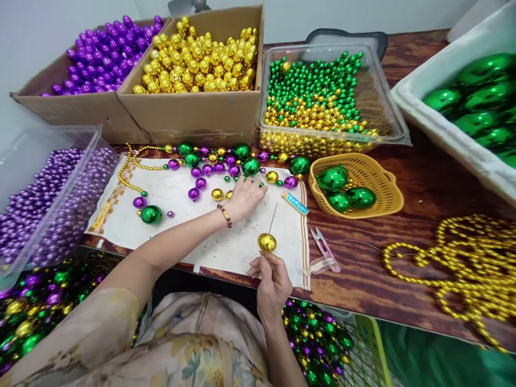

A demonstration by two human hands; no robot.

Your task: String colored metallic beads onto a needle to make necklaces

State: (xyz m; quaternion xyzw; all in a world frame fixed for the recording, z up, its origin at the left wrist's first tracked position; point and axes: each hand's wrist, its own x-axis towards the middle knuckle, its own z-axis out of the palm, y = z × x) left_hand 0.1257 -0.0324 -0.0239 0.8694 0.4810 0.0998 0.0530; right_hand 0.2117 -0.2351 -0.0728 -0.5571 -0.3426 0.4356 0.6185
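Observation:
My left hand (244, 198) reaches across a white cloth (226, 236) and its fingertips pinch down among small loose beads (226, 177) near a gold bead (271, 176); what they grip is too small to name. My right hand (273, 279) is closed on a thin needle that stands upright, with a large gold bead (266, 242) threaded on it just above the fingers. Purple, green and gold beads lie scattered along the cloth's far edge, and a strung length with a green ball (151, 214) lies at the left.
Cardboard boxes of purple beads (102, 54) and gold beads (197, 59) stand at the back, beside a clear tray of small green and gold beads (318, 97). A yellow basket (379, 201) holds green balls. Pink snips (324, 248) and gold bead strands (463, 263) lie at the right.

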